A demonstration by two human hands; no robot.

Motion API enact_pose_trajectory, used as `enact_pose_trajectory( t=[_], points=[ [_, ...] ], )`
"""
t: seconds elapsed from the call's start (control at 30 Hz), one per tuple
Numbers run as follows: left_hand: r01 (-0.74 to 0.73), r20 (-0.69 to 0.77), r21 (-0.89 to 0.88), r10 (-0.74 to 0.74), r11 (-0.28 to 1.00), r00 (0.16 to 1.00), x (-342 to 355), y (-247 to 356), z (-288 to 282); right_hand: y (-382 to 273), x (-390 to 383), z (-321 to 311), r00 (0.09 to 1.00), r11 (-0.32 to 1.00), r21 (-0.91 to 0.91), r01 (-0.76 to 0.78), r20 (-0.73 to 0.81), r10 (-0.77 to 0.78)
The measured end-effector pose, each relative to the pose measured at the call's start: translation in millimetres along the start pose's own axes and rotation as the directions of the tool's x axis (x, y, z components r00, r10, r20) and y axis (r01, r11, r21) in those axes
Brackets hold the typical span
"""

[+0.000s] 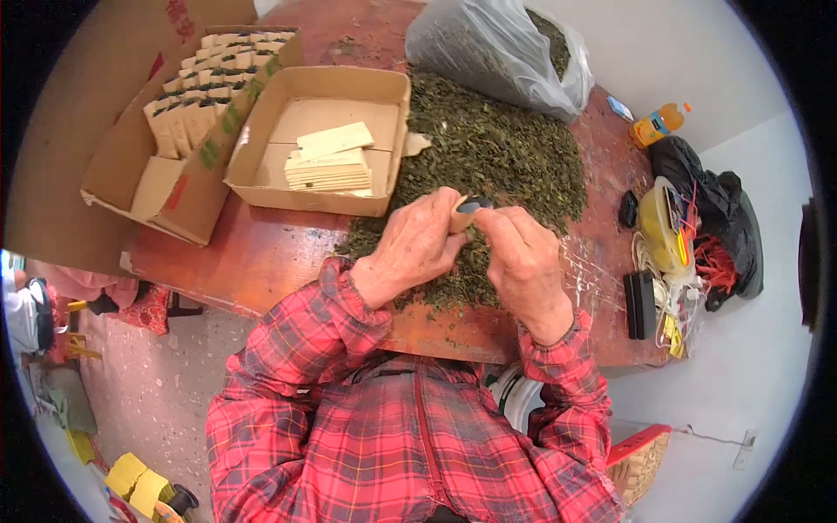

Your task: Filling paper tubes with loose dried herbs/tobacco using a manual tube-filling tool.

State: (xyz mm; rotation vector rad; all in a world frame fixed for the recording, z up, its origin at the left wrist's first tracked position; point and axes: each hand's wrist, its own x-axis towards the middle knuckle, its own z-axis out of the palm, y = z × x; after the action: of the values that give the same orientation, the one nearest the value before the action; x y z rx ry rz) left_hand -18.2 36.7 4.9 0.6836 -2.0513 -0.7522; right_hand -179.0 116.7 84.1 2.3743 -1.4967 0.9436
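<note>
Over the near side of a spread of dried green leaves [497, 139], my two hands meet. My left hand [411, 244] is closed around a small tan paper packet [459, 216], its mouth turned up toward my right. My right hand [526, 266] is closed in a pinch at that mouth, with a small dark grey rounded piece [475, 206] at its fingertips; its exact kind is partly hidden. Flat paper packets [327, 170] lie stacked in a shallow cardboard box [261, 131] beyond my left hand.
A longer carton [144, 187] at the far left holds rows of filled packets [196, 105]. A plastic bag of leaves [497, 52] stands at the back. Along the right edge are an orange drink bottle [658, 125], a yellow tub [660, 228], a black case [639, 305] and a black bag [724, 196].
</note>
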Motion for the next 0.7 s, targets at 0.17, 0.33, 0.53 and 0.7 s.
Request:
enact_pose_trajectory(
  t=[0.17, 0.33, 0.53, 0.7],
  points=[
    [-0.004, -0.027, 0.001, 0.004, 1.000, 1.000, 0, -2, 4, -4, 0, -12, 0.997, 0.994, -0.092, 0.064, -0.045, -0.068],
    [0.020, -0.017, 0.046, -0.020, 0.999, 1.000, 1, 1, 4, -9, -4, -21, 0.987, 0.987, -0.142, 0.071, -0.136, -0.091],
    [-0.005, -0.013, 0.031, 0.006, 0.999, 1.000, -1, 16, -24, -7, -20, -31, 0.940, 0.998, -0.051, 0.025, -0.339, -0.041],
    [0.052, 0.041, -0.030, -0.050, 0.998, 0.998, -7, 37, -98, -5, -35, -36, 0.890, 0.975, 0.208, -0.073, -0.427, 0.158]
  ],
)
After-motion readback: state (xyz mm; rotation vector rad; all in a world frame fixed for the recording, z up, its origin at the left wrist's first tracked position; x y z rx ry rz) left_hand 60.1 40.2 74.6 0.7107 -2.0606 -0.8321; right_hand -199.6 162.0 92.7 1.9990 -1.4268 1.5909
